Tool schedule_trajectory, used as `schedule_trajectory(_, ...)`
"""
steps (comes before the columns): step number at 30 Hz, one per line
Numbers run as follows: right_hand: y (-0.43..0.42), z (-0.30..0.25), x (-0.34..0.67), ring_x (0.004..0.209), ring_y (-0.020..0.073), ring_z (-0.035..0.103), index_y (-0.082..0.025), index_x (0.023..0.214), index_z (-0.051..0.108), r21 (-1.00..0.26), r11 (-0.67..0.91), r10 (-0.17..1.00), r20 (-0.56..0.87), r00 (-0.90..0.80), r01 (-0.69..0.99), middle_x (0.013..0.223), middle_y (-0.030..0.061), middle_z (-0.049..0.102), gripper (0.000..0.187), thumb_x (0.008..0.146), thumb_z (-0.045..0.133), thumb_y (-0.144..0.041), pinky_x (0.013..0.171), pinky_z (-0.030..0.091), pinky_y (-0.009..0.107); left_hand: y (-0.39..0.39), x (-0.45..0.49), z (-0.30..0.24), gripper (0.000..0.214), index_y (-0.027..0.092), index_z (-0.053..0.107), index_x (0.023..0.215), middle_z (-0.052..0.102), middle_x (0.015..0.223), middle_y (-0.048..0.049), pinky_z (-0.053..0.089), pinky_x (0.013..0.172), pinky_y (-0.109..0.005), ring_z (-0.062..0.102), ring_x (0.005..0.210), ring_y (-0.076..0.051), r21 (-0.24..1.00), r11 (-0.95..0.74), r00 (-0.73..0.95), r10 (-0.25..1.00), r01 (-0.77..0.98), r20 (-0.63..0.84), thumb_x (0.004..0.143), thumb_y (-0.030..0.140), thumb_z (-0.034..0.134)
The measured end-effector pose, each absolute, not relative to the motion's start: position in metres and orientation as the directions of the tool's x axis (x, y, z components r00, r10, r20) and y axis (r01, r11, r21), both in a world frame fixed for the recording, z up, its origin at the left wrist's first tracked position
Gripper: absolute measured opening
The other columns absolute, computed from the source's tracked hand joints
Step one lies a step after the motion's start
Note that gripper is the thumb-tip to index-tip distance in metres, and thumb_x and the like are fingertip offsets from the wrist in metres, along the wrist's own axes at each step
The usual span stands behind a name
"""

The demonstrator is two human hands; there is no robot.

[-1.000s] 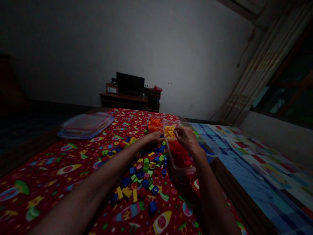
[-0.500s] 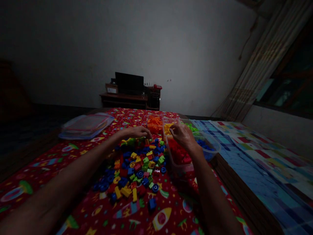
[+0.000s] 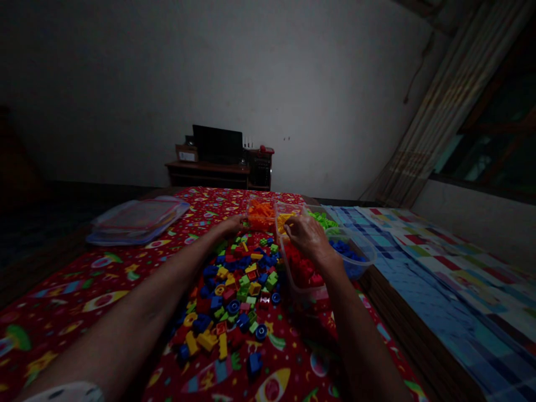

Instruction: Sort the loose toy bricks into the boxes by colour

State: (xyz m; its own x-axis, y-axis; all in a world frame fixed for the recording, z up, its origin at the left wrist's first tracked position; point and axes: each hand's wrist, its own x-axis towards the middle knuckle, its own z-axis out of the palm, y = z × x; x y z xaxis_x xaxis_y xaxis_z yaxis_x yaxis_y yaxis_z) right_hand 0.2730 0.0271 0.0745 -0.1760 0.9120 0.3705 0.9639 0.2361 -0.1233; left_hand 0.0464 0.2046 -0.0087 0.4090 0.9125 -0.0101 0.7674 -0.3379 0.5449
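My left hand (image 3: 233,225) is at the near left side of the clear box of orange building blocks (image 3: 262,211). Its fingers look bent together, and what they hold, if anything, is hidden. Over the box of red blocks (image 3: 302,271), close to the yellow blocks (image 3: 285,220), my right hand (image 3: 309,235) has thumb and fingers pinched; I cannot make out anything between them. Between my forearms spreads a pile of mixed building blocks (image 3: 234,290) in blue, yellow, green and red. Green blocks (image 3: 322,219) and blue blocks (image 3: 345,252) fill boxes on the right.
Stacked clear lids (image 3: 138,220) lie at the left on the red patterned cloth (image 3: 104,285). A single blue block (image 3: 254,363) sits near the front. Right of the cloth runs a wooden edge (image 3: 410,324) beside checked bedding (image 3: 422,290). A monitor (image 3: 218,144) stands by the far wall.
My left hand has moved from the far edge of the mixed pile forward to the orange box. My right hand stays over the boxes, barely shifted. The view has tilted slightly.
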Motion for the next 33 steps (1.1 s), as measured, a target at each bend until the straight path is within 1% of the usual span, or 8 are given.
schedule_trajectory(4,0.022,0.077,0.27,0.075,0.0164,0.059,-0.02,0.097,0.069,-0.118,0.235,0.915,0.36,-0.179,0.965,0.087,0.0091,0.069,0.028,0.091,0.044,-0.028,0.063,0.035,0.025,0.2,0.047,-0.007,0.03,0.015,0.065,0.069,0.05,0.046,0.0002,0.033,0.048,-0.026,0.047,0.049,-0.016,0.521,-0.263,0.325,0.945,0.812,-0.029,0.059,0.043,0.063)
schedule_trajectory(7,0.02,0.077,0.268,0.076,0.0164,0.058,-0.019,0.094,0.069,-0.125,0.255,0.907,0.375,-0.192,0.959,0.089,0.0095,0.069,0.027,0.091,0.043,-0.026,0.064,0.035,0.026,0.189,0.044,-0.001,0.031,0.016,0.064,0.065,0.051,0.047,-0.0002,0.034,0.047,-0.025,0.045,0.048,-0.015,0.501,-0.249,0.344,0.933,0.829,-0.106,0.062,0.047,0.061)
schedule_trajectory(10,0.019,0.077,0.265,0.074,0.0153,0.057,-0.019,0.094,0.069,-0.151,0.289,0.901,0.376,-0.215,0.945,0.088,0.009,0.069,0.024,0.089,0.046,-0.023,0.063,0.033,0.025,0.167,0.045,0.008,0.04,0.016,0.068,0.076,0.063,0.063,-0.0019,0.04,0.053,-0.024,0.052,0.058,-0.015,0.499,-0.331,0.461,0.873,0.801,-0.16,0.068,0.053,0.057)
schedule_trajectory(14,0.018,0.077,0.263,0.07,0.0143,0.055,-0.018,0.089,0.069,-0.147,0.301,0.904,0.36,-0.233,0.942,0.083,0.0085,0.068,0.023,0.088,0.046,-0.021,0.06,0.031,0.025,0.121,0.05,0.02,0.05,0.017,0.065,0.105,0.068,0.106,-0.0052,0.045,0.08,-0.022,0.059,0.092,-0.018,0.482,-0.597,0.708,0.702,0.642,-0.073,0.083,0.055,0.041)
schedule_trajectory(17,0.017,0.078,0.261,0.069,0.014,0.053,-0.018,0.088,0.068,-0.119,0.297,0.903,0.357,-0.239,0.947,0.081,0.0087,0.067,0.023,0.087,0.046,-0.019,0.06,0.03,0.025,0.089,0.048,0.029,0.054,0.016,0.064,0.109,0.068,0.109,-0.007,0.045,0.085,-0.024,0.06,0.096,-0.019,0.445,-0.661,0.751,0.659,0.604,-0.041,0.087,0.054,0.034)
schedule_trajectory(25,0.018,0.062,0.242,0.064,0.0135,0.048,-0.015,0.091,0.068,-0.028,0.361,0.897,0.282,-0.339,0.932,0.078,0.0083,0.063,0.029,0.086,0.039,-0.013,0.059,0.028,0.026,0.063,-0.007,0.041,0.065,0.017,0.064,0.114,0.067,0.114,-0.0075,0.047,0.089,-0.029,0.061,0.101,-0.024,0.43,-0.49,0.436,0.872,0.759,0.224,0.08,0.064,0.034)
schedule_trajectory(29,0.021,0.041,0.226,0.068,0.0137,0.05,-0.015,0.089,0.067,-0.034,0.467,0.859,0.252,-0.445,0.883,0.08,0.0083,0.063,0.028,0.085,0.039,-0.01,0.061,0.03,0.025,0.069,-0.043,0.037,0.063,0.016,0.068,0.105,0.069,0.11,-0.0103,0.047,0.088,-0.03,0.062,0.099,-0.026,0.406,-0.416,0.372,0.909,0.813,0.187,0.075,0.064,0.042)
schedule_trajectory(33,0.027,0.033,0.217,0.074,0.0143,0.056,-0.015,0.092,0.066,-0.051,0.524,0.839,0.203,-0.505,0.85,0.083,0.0081,0.065,0.027,0.085,0.041,-0.008,0.064,0.034,0.024,0.073,-0.063,0.033,0.048,0.02,0.069,0.1,0.071,0.106,-0.0071,0.047,0.084,-0.028,0.063,0.096,-0.024,0.453,-0.428,0.457,0.888,0.782,0.049,0.071,0.054,0.052)
